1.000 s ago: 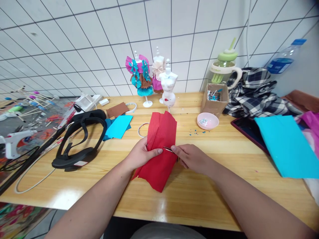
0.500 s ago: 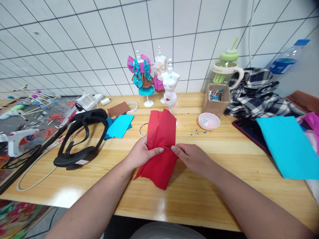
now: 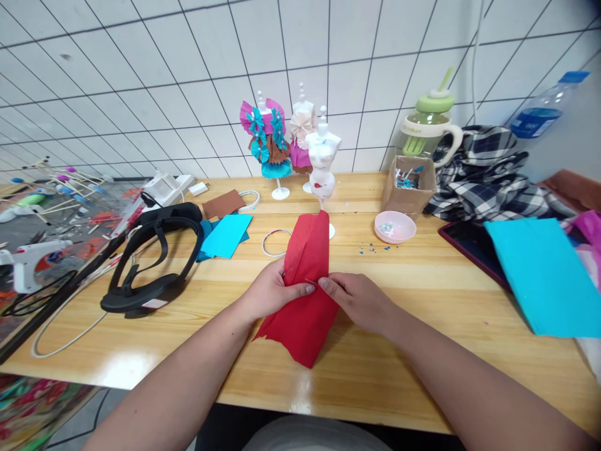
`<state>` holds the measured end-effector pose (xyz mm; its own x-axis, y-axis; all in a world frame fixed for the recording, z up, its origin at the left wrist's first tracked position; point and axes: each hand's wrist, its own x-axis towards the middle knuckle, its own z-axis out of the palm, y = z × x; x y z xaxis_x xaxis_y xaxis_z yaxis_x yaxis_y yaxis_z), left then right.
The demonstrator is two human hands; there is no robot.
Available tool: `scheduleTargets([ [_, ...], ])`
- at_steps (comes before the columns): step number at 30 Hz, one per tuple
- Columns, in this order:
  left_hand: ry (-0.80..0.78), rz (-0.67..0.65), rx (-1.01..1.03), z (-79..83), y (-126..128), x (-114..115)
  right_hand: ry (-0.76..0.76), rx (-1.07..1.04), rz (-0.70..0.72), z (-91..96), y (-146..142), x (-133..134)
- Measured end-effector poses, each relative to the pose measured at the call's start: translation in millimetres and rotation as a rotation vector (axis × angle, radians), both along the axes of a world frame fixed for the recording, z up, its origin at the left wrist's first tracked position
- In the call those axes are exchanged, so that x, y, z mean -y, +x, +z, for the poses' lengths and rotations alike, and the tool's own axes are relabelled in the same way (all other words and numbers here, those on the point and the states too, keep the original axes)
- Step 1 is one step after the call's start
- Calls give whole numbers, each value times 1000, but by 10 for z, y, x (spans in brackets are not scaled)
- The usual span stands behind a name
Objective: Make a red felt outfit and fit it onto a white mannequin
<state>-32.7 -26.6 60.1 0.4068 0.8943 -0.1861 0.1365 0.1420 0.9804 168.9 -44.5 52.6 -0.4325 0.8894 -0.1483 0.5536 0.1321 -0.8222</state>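
A folded sheet of red crepe paper (image 3: 305,329) is held up over the wooden table, its lower edge uneven. My left hand (image 3: 272,291) grips it from the left, thumb on the front and fingers mostly behind. From the right, my right hand (image 3: 359,300) pinches a thin, needle-like piece (image 3: 310,280) between thumb and finger, lying against the paper; its exact kind is too small to make out. Just beyond the paper stands a bare white mini dress form (image 3: 323,153), its foot partly covered by the red sheet. A white ring (image 3: 276,243) lies left of the paper.
Two dressed forms, one in pink, teal and brown (image 3: 270,141), stand by the tiled wall. A pink bowl (image 3: 395,227), cardboard box (image 3: 408,188) and blue paper (image 3: 544,275) lie right. Leftward are a black headset (image 3: 154,263), blue sheets (image 3: 228,237) and a glue gun (image 3: 30,266).
The red paper has tilted and folded narrower at its top, uncovering more of the white ring. My right hand has shifted slightly left, closer to my left thumb.
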Motion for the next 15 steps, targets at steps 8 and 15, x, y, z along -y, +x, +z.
scheduleTargets([
  [8,-10,-7,57,-11,8,-10,-165,-184,-43,-68,-10,-37],
  [15,8,27,145,-55,-7,-9,-193,-263,-23,-42,30,-75],
])
